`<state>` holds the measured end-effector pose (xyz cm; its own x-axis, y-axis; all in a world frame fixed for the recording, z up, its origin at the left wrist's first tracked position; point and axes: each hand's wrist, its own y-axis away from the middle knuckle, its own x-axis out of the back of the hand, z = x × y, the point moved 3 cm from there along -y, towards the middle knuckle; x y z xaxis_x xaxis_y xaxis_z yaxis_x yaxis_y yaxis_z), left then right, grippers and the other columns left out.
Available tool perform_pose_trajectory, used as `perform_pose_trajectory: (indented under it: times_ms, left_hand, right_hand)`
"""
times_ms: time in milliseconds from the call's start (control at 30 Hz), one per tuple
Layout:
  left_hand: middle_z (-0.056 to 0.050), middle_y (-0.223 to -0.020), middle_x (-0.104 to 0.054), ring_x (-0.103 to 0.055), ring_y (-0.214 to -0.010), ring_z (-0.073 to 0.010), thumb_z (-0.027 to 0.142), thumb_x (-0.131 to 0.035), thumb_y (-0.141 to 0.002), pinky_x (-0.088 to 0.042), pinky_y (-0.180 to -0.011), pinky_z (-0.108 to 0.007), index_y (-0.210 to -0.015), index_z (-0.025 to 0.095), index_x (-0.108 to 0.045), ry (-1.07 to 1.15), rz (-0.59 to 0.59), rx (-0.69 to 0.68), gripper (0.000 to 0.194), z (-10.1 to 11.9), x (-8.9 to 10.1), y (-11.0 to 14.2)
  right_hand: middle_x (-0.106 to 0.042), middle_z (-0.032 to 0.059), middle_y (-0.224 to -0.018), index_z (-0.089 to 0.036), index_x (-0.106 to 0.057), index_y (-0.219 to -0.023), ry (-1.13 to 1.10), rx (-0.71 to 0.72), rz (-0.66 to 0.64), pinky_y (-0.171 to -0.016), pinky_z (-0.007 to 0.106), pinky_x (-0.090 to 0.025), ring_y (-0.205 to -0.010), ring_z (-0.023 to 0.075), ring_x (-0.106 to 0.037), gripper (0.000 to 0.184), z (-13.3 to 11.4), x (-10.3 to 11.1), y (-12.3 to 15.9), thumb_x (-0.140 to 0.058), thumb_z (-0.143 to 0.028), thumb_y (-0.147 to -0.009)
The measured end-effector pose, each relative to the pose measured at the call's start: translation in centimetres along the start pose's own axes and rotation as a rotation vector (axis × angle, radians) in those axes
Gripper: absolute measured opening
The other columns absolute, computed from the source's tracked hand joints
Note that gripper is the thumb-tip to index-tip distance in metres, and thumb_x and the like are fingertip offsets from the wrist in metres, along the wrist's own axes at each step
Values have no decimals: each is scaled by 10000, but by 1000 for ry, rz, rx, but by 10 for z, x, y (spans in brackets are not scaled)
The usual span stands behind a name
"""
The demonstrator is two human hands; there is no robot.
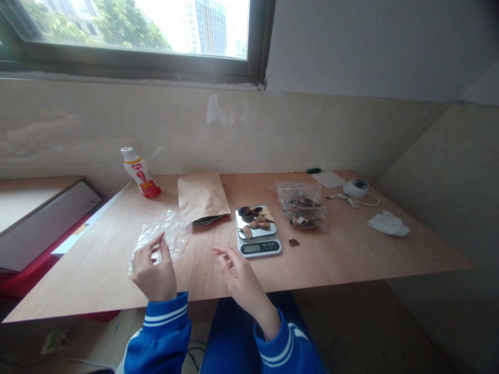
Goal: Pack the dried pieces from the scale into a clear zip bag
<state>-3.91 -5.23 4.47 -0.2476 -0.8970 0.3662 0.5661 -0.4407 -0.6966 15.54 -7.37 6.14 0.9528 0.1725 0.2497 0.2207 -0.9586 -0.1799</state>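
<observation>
My left hand [155, 272] hovers over the clear zip bags [177, 228] lying on the left of the table. Its fingers are loosely bent and apart, with nothing visible in them. My right hand [245, 278], fingers stretched out and holding nothing, is just front-left of the white digital scale [260, 248]. Several dried brown and pale slices [259, 222] rest on the scale's plate; the display's digits are too small to read. One dark dried piece [293, 242] lies on the wood right of the scale.
Behind the scale lies a brown paper pouch [203, 197]. Filled zip bags [302, 208] are stacked to its right. A drink bottle [141, 174] stands back left. A white dome camera [355, 188] with cable and a crumpled white tissue [388, 223] are at right.
</observation>
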Motion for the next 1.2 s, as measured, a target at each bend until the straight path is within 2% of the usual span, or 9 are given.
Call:
perform_pose_trajectory:
  times_ms: [67, 167, 267, 400, 600, 700, 800, 933, 1200]
  left_hand:
    - [-51, -874, -677, -594, -710, -155, 305, -581, -853, -487, -614, -287, -1025, 188, -691, 177, -53, -23, 235, 33, 6, 13]
    - [-46, -971, -679, -634, -808, -155, 278, -577, -864, -543, -674, -280, -1082, 219, -662, 519, -395, -100, 241, 72, 3, 39]
    - [-71, -1137, -633, -644, -944, -172, 243, -467, -925, -571, -742, -292, -1196, 252, -607, 728, -626, -78, 305, 85, -7, 59]
    - [-77, -1170, -586, -646, -819, -134, 244, -532, -899, -578, -678, -271, -1286, 290, -542, 822, -756, -210, 390, 91, -24, 68]
    - [-11, -907, -646, -599, -724, -117, 232, -631, -843, -533, -664, -268, -1071, 255, -640, 680, -516, -442, 230, 91, -47, 62]
    - [-3, -840, -648, -613, -810, -153, 194, -641, -832, -508, -752, -316, -913, 222, -639, 600, -231, -418, 86, 80, -51, 57]
    - [-24, -883, -632, -613, -851, -166, 197, -609, -850, -499, -771, -335, -937, 201, -608, 577, -53, -381, 88, 70, -53, 58]
    - [-62, -1064, -594, -583, -1012, -190, 254, -554, -877, -479, -867, -390, -1044, 196, -543, 579, 37, -324, 177, 65, -54, 63]
    - [-120, -1265, -536, -505, -1229, -234, 262, -520, -897, -397, -1019, -493, -1050, 196, -460, 669, -26, -133, 178, 66, -58, 59]
  right_hand:
    - [-597, 97, -1202, -215, -481, -1295, -90, 5, 49, -856, 319, -531, -984, 176, -632, 376, -1, -10, 0, -459, -332, -939]
    - [-607, 109, -1215, -207, -450, -1299, -218, -2, 176, -855, 328, -539, -1002, 193, -645, 398, 2, -9, -3, -458, -377, -939]
    - [-668, 94, -1110, -200, -573, -1138, -254, -40, 324, -836, 341, -546, -960, 211, -667, 318, 11, 12, -4, -476, -418, -927]
    - [-713, 77, -983, -189, -658, -1005, -223, -69, 354, -789, 335, -551, -906, 225, -680, 297, 19, 42, -5, -567, -438, -872]
    - [-725, 91, -927, -176, -675, -983, -121, -88, 444, -693, 323, -554, -781, 215, -686, 326, 33, 58, -6, -555, -452, -859]
    - [-713, 90, -822, -153, -641, -1039, -84, -113, 624, -625, 320, -538, -659, 195, -658, 411, 45, 75, -6, -545, -505, -851]
    - [-702, 96, -855, -150, -623, -1069, -44, -73, 592, -667, 324, -529, -738, 203, -653, 463, 50, 94, -10, -547, -546, -842]
    - [-676, 117, -994, -165, -631, -1085, 120, -22, 506, -745, 355, -517, -838, 212, -626, 480, 49, 106, -19, -314, -500, -954]
    - [-581, 150, -1266, -165, -603, -1209, 973, 103, 265, -922, 477, -418, -1125, 324, -482, 356, 52, 65, -45, -533, -309, -891]
